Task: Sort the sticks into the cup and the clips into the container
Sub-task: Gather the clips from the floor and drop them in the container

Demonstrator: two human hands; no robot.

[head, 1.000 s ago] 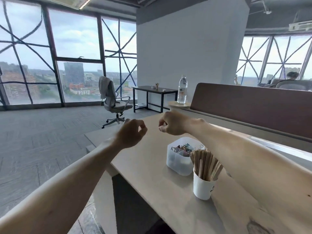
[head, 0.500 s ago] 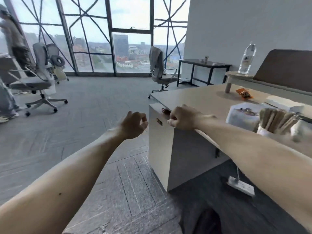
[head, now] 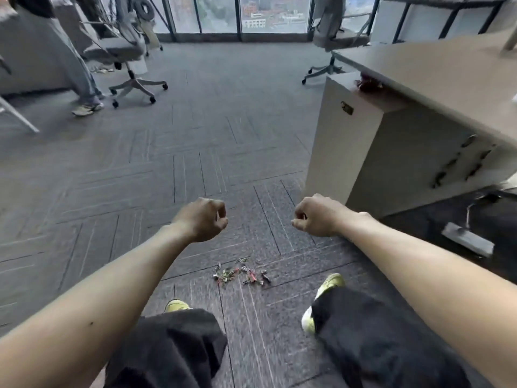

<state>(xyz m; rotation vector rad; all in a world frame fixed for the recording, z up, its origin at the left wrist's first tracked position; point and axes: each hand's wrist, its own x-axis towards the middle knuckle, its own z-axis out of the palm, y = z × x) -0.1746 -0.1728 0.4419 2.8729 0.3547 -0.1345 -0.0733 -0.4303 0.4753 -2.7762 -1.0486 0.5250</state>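
- Bare left hand [head: 202,218] and bare right hand [head: 316,215] are held out front, fingers curled into fists, nothing visibly held
- Small multicoloured metal clips [head: 242,273] lie scattered on grey carpet tiles [head: 140,177] below the hands (between yellow-green shoes [head: 331,281])
- Pale wooden desk [head: 419,79] stands to the right

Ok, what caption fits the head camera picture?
Curled left hand and right hand held out, clips scattered on the carpet.

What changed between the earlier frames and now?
The view swung from the desk top down to the floor: the desk now sits at upper right, cup and container are out of frame, and scattered clips show on the carpet between the shoes. Nothing was picked up or released. The left hand and right hand stay curled, empty, held out ahead.
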